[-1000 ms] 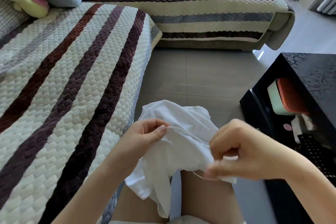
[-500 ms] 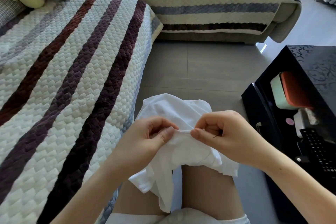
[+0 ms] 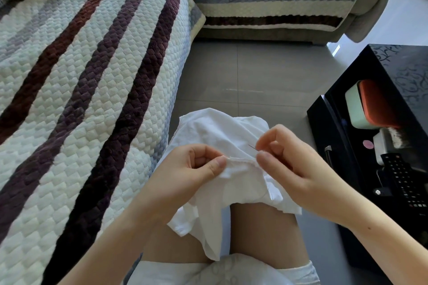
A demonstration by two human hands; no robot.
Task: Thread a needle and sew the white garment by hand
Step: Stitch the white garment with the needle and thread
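Garment position: white garment (image 3: 215,132) at lower centre of frame, draped over bare knees (image 3: 261,227) and bunched between both hands; folded hem (image 3: 240,160) drawn level from thumb to thumb.
Left hand: left hand (image 3: 192,169) at left end of hem, fingers curled, thumb pressed down, pinching the cloth.
Right hand: right hand (image 3: 294,164) at right end of hem, in a narrow pinch of thumb and forefinger on rear of needle; thumb tip touching the hem.
Needle position: needle (image 3: 253,147) just above right end of hem, seen against white cloth, with only a short dark length exposed beyond the fingertips.
Needle axis: oblique, from lower right at the pinch to upper left; tip toward upper left of frame, away from the body. Contact of tip with cloth: cannot tell.
Thread: too fine to make out.
Risk, pricked finger: likely with a stitch driven leftward along the hem, toward the left thumb or the fingers hidden beneath.
Risk, layers sewn together: probable cause, loose folds bunched directly under the hem.
Risk, puckered seam: probable cause, a slackened left pinch or uneven pull.
Risk, lost needle: from a slip of the fine pinch, into folds, lap or grey floor (image 3: 254,76) below.
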